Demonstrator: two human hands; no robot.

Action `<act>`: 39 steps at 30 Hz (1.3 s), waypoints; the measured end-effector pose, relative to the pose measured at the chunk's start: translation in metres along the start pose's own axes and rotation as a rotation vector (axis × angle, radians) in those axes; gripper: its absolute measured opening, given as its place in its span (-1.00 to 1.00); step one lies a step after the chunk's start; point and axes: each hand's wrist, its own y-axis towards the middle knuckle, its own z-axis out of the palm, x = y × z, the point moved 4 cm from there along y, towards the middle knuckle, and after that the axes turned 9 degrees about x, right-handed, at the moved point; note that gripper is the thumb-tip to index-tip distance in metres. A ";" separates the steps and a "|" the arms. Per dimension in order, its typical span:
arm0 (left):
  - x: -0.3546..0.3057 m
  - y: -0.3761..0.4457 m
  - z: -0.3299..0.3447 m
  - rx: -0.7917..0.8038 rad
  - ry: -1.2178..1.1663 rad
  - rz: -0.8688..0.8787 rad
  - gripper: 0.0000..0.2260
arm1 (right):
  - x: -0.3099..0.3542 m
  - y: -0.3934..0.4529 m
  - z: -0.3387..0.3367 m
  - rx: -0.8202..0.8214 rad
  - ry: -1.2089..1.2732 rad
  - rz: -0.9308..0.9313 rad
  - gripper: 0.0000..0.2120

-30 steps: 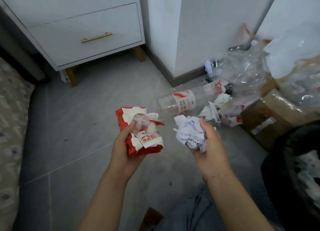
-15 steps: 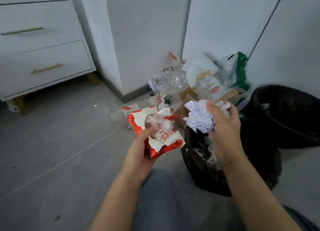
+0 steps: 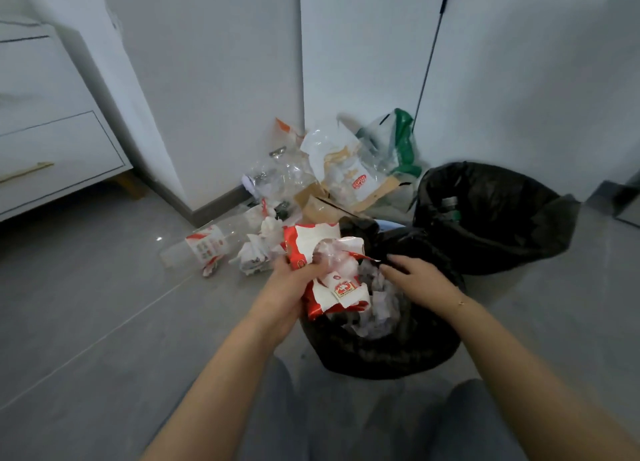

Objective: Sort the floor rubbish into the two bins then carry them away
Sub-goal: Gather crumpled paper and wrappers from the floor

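Red wrapper [image 3: 329,270] clutched by left hand [image 3: 287,287] over near bin [image 3: 381,350].

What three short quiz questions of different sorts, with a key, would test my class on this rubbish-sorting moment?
1. True or false: the left hand grips the red and white wrapper.
2. Multiple choice: where is the right hand? A) on the drawer handle B) over the near bin, fingers straight, holding nothing C) inside the far bin
3. Fill in: the clear plastic bottle lies on its side on the ____.

Key: 1 true; 2 B; 3 floor.
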 end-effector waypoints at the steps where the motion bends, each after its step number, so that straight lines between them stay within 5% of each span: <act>1: -0.001 0.007 0.007 0.026 0.078 -0.019 -0.66 | -0.003 -0.008 -0.013 -0.122 0.033 -0.024 -0.59; 4: 0.011 0.028 0.029 0.122 0.350 -0.221 -0.66 | -0.012 -0.030 -0.030 -0.352 0.065 -0.099 -0.74; 7: 0.031 0.045 0.039 0.120 0.830 -0.426 -0.18 | -0.023 -0.038 -0.022 -0.427 0.073 -0.165 -0.80; 10: 0.029 0.049 0.043 0.024 1.314 -0.183 -0.11 | -0.026 -0.042 -0.015 -0.501 -0.018 -0.219 -0.79; 13: 0.023 0.038 0.062 0.226 1.692 0.147 -0.28 | -0.030 -0.044 -0.015 -0.624 0.001 -0.218 -0.79; 16: 0.046 0.044 0.071 0.544 1.895 -0.032 -0.28 | -0.031 -0.042 -0.014 -0.671 -0.045 -0.230 -0.80; 18: 0.060 0.058 0.067 0.570 2.012 -0.107 -0.24 | -0.033 -0.041 -0.011 -0.641 -0.064 -0.215 -0.79; 24: 0.086 0.094 0.031 0.425 2.008 -0.515 -0.16 | -0.036 -0.037 -0.002 -0.523 -0.138 -0.219 -0.69; 28: 0.100 0.102 0.015 0.421 1.959 -0.620 -0.19 | -0.033 -0.034 -0.001 -0.528 -0.107 -0.217 -0.69; 33: 0.084 0.094 0.017 0.404 1.773 -0.518 -0.25 | -0.032 -0.039 0.004 -0.551 0.016 -0.231 -0.71; 39: 0.031 0.049 0.018 0.254 1.693 -0.192 -0.41 | -0.012 -0.040 0.021 -0.565 0.145 -0.259 -0.72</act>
